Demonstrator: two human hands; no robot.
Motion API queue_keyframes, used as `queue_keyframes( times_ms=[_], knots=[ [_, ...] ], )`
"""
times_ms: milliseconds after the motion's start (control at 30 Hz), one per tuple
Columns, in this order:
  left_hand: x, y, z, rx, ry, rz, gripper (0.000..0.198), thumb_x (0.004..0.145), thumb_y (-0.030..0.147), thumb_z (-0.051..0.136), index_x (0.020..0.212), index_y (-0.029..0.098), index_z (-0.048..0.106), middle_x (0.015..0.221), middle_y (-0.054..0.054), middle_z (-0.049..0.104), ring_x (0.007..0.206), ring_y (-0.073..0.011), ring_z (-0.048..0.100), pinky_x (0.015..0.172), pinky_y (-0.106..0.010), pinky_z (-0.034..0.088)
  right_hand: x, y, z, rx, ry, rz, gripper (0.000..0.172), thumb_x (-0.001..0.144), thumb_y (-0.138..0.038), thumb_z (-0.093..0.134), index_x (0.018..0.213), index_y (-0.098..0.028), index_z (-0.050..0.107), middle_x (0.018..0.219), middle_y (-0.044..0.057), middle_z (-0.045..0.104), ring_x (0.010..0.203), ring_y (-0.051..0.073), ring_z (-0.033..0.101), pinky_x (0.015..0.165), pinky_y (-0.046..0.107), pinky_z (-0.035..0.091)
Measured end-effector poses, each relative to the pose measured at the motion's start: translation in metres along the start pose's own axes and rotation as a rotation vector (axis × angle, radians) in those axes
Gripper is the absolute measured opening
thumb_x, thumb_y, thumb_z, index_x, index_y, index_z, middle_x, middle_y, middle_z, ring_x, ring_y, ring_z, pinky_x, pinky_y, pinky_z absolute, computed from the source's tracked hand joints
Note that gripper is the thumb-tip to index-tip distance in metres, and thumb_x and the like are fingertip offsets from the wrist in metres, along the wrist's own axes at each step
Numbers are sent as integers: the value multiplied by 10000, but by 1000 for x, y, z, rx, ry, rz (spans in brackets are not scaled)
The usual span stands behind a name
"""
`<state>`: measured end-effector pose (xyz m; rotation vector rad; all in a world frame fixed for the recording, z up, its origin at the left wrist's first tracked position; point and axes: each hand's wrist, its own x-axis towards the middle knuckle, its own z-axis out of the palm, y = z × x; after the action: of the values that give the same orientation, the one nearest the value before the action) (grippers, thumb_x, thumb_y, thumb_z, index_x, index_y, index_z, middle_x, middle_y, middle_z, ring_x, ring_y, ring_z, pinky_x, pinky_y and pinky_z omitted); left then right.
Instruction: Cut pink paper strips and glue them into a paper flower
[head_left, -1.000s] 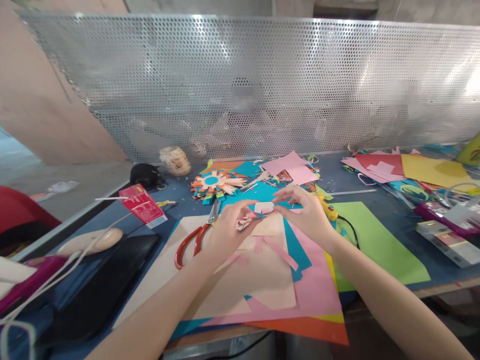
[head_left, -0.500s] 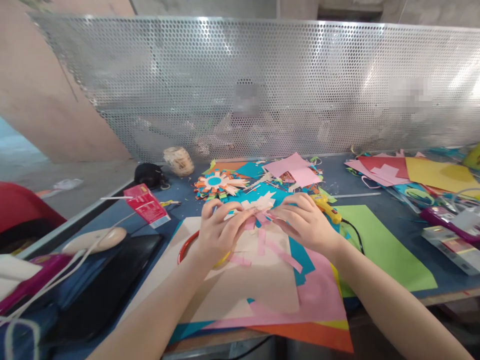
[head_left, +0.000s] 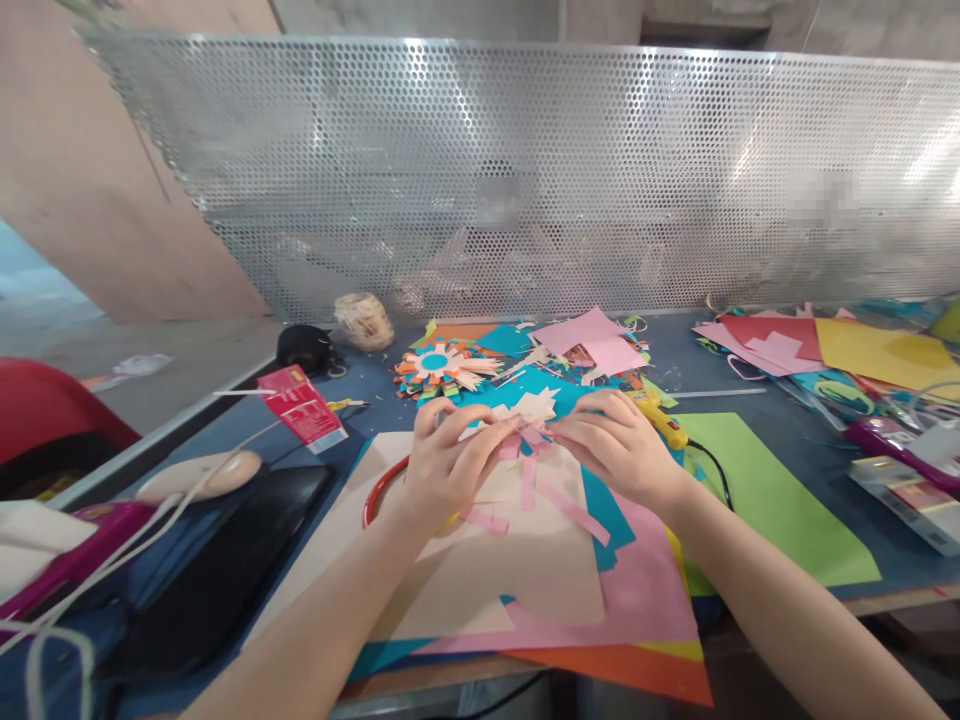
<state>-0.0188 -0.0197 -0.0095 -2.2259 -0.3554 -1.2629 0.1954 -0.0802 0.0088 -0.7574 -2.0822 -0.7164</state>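
My left hand point(head_left: 454, 455) and my right hand point(head_left: 619, 445) meet over the stacked sheets, fingertips pinched on a small pink paper strip point(head_left: 534, 434). Fingers cover much of that strip. Several more pink strips point(head_left: 574, 510) lie on the cream paper sheet point(head_left: 517, 590) below. Just beyond my fingertips is a cream paper piece with jagged points point(head_left: 534, 404). A red curved handle point(head_left: 373, 498) shows partly from under my left hand; the rest of it is hidden. Beside my right hand rests a yellow glue gun point(head_left: 667, 425) with a black cord.
A layered paper flower point(head_left: 435, 362) and paper scraps lie at the back. Green paper point(head_left: 780, 510) is on the right. At left are a black phone-like slab point(head_left: 232, 570), a pink-red carton point(head_left: 304, 408) and white cables. A perforated metal panel point(head_left: 450, 180) stands behind.
Both hands stay over the pink strip with barely any finger movement. The whole view has shifted slightly, so everything sits a little further right.
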Motion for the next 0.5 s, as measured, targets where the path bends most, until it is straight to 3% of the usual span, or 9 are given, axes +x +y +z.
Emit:
queue_keyframes(
  times_ms=[500],
  knots=[
    [-2,0,1,-56,-55,-61,347,778,120,587,1098,230,511,888,-30,702,793,-164,623,783,-335,364,0,0,0,-8,-40,15,217,837,-116,504,1039,-185,537,882,49,681,870,176,575,751,312,482]
  ],
)
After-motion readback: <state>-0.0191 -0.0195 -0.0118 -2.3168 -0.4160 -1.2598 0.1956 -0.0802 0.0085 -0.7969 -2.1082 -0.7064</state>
